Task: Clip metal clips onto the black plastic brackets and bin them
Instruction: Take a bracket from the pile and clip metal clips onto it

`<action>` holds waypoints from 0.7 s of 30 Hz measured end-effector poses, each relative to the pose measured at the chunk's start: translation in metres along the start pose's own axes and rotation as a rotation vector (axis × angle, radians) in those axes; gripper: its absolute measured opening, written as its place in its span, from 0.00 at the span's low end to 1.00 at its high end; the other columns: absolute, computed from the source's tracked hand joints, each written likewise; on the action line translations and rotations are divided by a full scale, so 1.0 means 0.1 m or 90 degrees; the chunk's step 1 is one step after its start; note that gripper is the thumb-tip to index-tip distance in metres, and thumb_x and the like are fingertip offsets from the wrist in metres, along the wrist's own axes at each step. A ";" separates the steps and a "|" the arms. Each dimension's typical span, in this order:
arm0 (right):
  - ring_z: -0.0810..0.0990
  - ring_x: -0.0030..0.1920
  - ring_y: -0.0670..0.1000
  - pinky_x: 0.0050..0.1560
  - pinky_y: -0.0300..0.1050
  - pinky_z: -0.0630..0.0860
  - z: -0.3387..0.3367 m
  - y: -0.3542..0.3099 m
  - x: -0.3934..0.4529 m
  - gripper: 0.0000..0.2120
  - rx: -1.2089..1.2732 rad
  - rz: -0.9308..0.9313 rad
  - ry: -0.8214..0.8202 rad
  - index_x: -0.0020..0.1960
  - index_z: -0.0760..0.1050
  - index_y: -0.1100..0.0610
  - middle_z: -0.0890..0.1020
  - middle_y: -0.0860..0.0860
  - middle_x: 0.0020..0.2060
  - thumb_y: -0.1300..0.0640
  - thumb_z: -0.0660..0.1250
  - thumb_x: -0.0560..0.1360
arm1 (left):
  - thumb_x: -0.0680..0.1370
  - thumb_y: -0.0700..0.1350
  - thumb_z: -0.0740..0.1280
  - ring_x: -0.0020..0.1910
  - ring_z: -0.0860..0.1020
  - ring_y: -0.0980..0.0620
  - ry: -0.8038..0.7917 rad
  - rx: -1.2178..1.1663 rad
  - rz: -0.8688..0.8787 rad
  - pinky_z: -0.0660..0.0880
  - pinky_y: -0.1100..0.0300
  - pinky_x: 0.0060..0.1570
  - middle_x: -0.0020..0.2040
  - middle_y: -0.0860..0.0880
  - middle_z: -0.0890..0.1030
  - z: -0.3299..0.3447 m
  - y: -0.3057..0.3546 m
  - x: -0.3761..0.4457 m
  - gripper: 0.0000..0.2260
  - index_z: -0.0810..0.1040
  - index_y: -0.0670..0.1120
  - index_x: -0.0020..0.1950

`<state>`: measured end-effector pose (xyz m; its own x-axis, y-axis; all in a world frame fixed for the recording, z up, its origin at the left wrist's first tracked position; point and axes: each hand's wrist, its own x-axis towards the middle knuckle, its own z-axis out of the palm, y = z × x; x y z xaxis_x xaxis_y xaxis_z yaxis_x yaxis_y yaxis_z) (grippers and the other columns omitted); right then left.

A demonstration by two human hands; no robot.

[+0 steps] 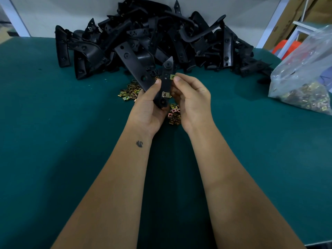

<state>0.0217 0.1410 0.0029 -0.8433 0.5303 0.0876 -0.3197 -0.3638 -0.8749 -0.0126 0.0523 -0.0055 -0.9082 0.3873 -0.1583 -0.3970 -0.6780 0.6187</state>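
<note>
Your left hand (149,105) grips a black bracket (165,81) upright above the green table (53,123), one clip already seated near its lower end. Your right hand (190,97) pinches a metal clip (172,76) against the bracket's right edge. Loose clips (129,93) lie beneath, before the bracket pile (143,36)

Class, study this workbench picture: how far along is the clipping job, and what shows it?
Done: one metal clip already sits low on the held bracket. In hand: the left hand grips that bracket while the right hand pinches a second clip at its upper edge. Left: a big pile of brackets, loose clips and a bag of clips. No bin is in view.
</note>
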 end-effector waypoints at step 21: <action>0.82 0.38 0.49 0.40 0.41 0.80 0.03 -0.01 -0.04 0.03 0.034 0.127 -0.075 0.44 0.78 0.58 0.83 0.54 0.39 0.63 0.68 0.77 | 0.79 0.46 0.69 0.45 0.84 0.48 -0.009 0.022 0.000 0.81 0.50 0.51 0.52 0.45 0.84 -0.03 0.03 -0.01 0.20 0.73 0.43 0.69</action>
<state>0.0240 0.1373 0.0053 -0.9355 0.3524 -0.0267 -0.1618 -0.4941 -0.8542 -0.0129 0.0481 -0.0063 -0.9063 0.3963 -0.1468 -0.3915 -0.6563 0.6450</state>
